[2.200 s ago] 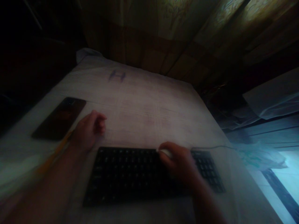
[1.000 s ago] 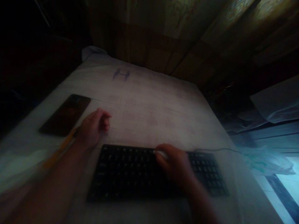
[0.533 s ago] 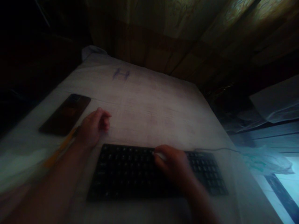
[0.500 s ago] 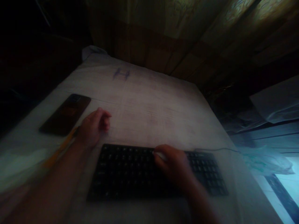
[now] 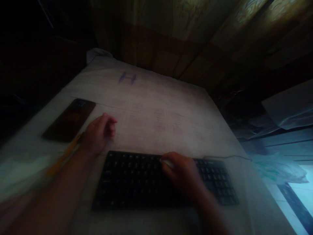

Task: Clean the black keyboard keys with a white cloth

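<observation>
A black keyboard (image 5: 132,182) lies flat on the cloth-covered table (image 5: 151,107). Over its right-middle keys is my right hand (image 5: 181,169), closed with thumb and fingers pinching a small whitish piece (image 5: 168,163), too blurred to name, above the top rows. My left hand (image 5: 99,132) rests on the cloth beyond the keyboard's upper left corner, its fingers curled in a loose fist with nothing visible in them. To its left lies a dark phone (image 5: 69,120), camera side up. Beside my left wrist is a narrow yellow-orange object (image 5: 65,156) with a dark end, partly hidden.
A thin cable (image 5: 227,157) runs from the keyboard's back edge to the right. Pale crumpled plastic (image 5: 19,176) lies at the left. A patterned curtain (image 5: 156,39) hangs behind the table. Past the right edge is a translucent plastic bag (image 5: 278,168).
Almost nothing differs. Both hands keep their places, and the picture has become slightly darker and sharper.
</observation>
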Demonstrator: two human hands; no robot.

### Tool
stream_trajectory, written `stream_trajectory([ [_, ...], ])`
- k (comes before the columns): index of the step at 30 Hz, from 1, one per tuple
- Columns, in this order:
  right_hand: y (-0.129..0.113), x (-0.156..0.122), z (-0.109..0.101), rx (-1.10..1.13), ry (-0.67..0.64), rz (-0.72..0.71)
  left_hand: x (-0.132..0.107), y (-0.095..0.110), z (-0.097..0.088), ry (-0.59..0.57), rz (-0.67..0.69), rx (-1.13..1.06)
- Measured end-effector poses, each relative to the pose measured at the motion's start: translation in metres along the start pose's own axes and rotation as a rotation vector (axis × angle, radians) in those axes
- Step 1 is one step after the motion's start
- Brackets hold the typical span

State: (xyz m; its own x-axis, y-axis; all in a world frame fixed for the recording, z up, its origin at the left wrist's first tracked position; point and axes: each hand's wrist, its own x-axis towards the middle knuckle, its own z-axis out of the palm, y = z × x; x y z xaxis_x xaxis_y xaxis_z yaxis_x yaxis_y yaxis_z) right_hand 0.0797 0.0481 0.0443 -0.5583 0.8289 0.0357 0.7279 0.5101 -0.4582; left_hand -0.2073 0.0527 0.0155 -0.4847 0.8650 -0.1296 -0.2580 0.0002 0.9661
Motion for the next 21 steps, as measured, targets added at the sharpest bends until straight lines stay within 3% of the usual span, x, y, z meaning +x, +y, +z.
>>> stream_trajectory([
  [8,-0.002,0.003,0.005,-0.018,0.046,0.027,0.000,0.001,0.002,0.028,-0.030,0.004],
  [17,-0.006,0.013,-0.024,0.223,0.171,0.094,-0.001,0.000,0.000,0.015,-0.016,0.017],
  [21,-0.016,0.011,-0.012,0.271,0.120,0.069,-0.001,-0.001,-0.002,-0.007,0.003,0.044],
])
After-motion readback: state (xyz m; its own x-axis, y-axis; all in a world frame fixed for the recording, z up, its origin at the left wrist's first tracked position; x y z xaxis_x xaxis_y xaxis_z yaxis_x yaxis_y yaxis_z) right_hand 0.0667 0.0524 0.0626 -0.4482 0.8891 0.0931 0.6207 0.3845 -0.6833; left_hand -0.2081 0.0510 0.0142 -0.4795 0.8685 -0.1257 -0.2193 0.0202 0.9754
